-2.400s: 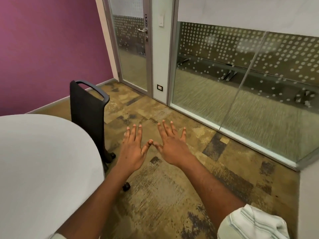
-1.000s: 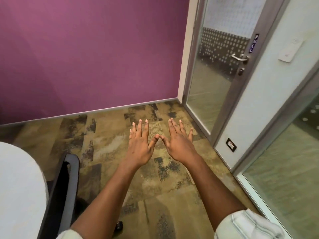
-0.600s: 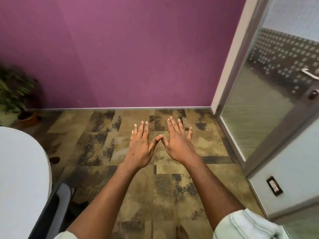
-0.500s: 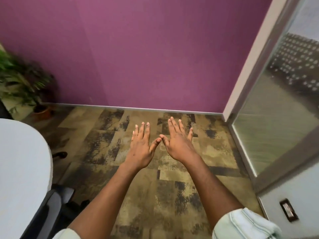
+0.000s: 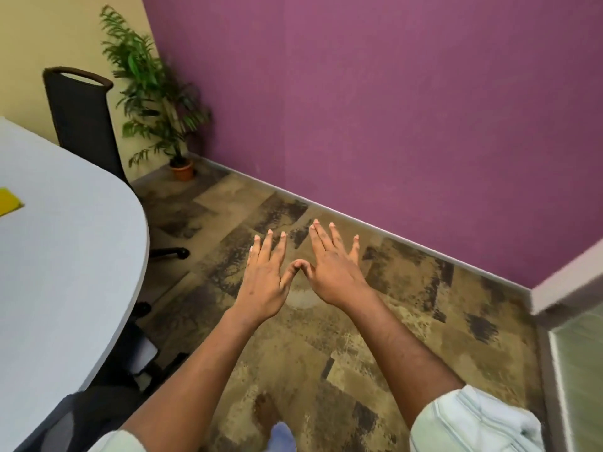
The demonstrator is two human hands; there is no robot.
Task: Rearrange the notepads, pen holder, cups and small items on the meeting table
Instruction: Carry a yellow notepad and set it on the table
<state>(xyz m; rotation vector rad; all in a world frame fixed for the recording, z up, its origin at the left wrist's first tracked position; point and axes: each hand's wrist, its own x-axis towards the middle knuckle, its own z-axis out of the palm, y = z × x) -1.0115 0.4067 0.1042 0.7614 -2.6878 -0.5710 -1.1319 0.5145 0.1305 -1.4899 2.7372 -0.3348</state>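
Left grip (image 5: pixel 264 282) and right grip (image 5: pixel 332 272) hover released, empty — tabletop (image 5: pixel 65 272) off to their left, rearranging seemingly not begun.

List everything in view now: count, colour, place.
table: 1, pale grey, left
flat item: 1, yellow, on table, cut off by left frame edge
chairs: 2, black, one behind table upper left, one at table's near edge
potted plant: 1, green, brown pot, far corner
wall: 1, purple, back
carpet: 1, brown patchwork, floor
left hand: 1, fingers spread, over carpet
right hand: 1, fingers spread, thumb tips meeting
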